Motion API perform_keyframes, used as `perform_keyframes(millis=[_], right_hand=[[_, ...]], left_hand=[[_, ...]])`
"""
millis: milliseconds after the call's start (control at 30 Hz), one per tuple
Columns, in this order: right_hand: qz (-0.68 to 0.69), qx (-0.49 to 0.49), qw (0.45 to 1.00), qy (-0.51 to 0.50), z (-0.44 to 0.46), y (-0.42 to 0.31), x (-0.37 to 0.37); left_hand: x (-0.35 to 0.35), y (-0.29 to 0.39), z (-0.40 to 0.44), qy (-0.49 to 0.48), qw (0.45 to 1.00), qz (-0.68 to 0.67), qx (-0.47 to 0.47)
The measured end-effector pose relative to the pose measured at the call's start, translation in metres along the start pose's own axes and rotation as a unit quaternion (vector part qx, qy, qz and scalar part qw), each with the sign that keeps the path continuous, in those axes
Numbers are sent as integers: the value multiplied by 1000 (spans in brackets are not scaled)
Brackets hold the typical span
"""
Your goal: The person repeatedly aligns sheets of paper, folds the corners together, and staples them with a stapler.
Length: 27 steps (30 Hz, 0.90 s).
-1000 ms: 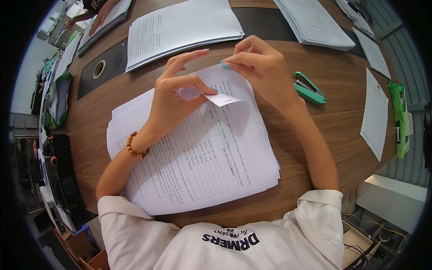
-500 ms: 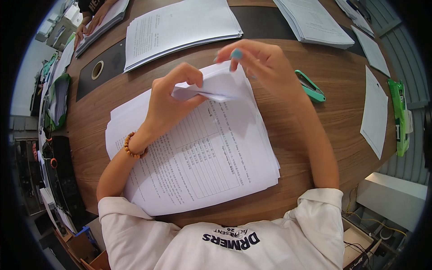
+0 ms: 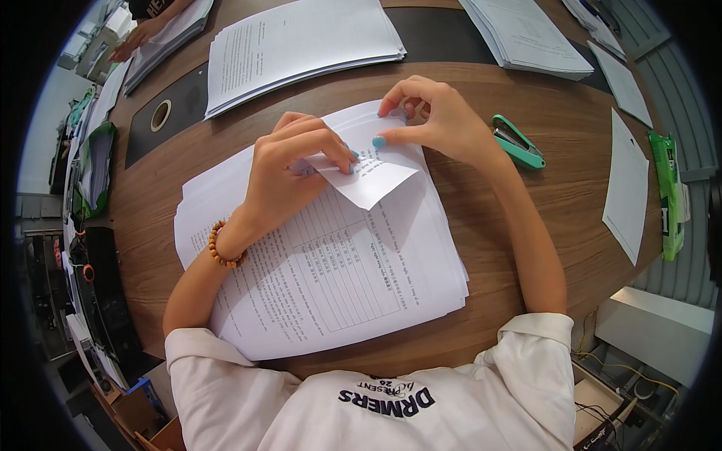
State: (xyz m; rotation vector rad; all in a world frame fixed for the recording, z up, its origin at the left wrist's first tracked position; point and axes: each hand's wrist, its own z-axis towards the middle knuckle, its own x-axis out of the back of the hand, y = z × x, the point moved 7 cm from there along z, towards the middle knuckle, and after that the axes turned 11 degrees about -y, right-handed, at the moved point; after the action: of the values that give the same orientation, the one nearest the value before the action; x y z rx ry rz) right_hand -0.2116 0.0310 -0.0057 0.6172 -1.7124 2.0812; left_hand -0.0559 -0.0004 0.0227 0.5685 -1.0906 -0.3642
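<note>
A stack of printed sheets (image 3: 323, 278) lies in front of me on the wooden table. My left hand (image 3: 289, 161) pinches the folded-over corner (image 3: 368, 184) of the upper paper, which is lifted and bent toward me. At the stack's far right corner is my right hand (image 3: 429, 120), thumb and index finger apart, its fingertips at the paper's edge with nothing visibly gripped. To the right of that hand lies a green stapler (image 3: 519, 144).
Beyond the stack are another paper pile (image 3: 301, 45) and a third pile (image 3: 523, 37). A tape roll (image 3: 161, 116) sits at the left. Loose sheets (image 3: 626, 188) and a green packet (image 3: 668, 195) lie at the right. Another person's hand (image 3: 135, 37) rests near papers at upper left.
The paper corner in my left hand has folded further over toward me. My right hand has lowered to the stack's far edge and its fingers have spread. The other person's hands have shifted.
</note>
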Motion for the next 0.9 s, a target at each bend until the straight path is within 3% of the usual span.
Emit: perform_keyframes(millis=[133,267,367,433,533,900], right_hand=[[42,-93,994,-44,0,11,-3],[29,-113,993,-26,-2,9,-3],[0,-49,999,15,-4,-3,-3],[-87,75,989,96,-7,-23,-1],[-196,117,965,128,-13,-43,1],[-254,153,938,181,-17,-53,6]], left_hand=[[0,0,0,2,1000,0,-2],[1,0,0,1,1000,5,-3],[3,2,1,15,1000,14,-5],[4,1,0,21,1000,16,5],[5,-1,-1,31,999,11,11],[5,1,-1,22,999,21,16]])
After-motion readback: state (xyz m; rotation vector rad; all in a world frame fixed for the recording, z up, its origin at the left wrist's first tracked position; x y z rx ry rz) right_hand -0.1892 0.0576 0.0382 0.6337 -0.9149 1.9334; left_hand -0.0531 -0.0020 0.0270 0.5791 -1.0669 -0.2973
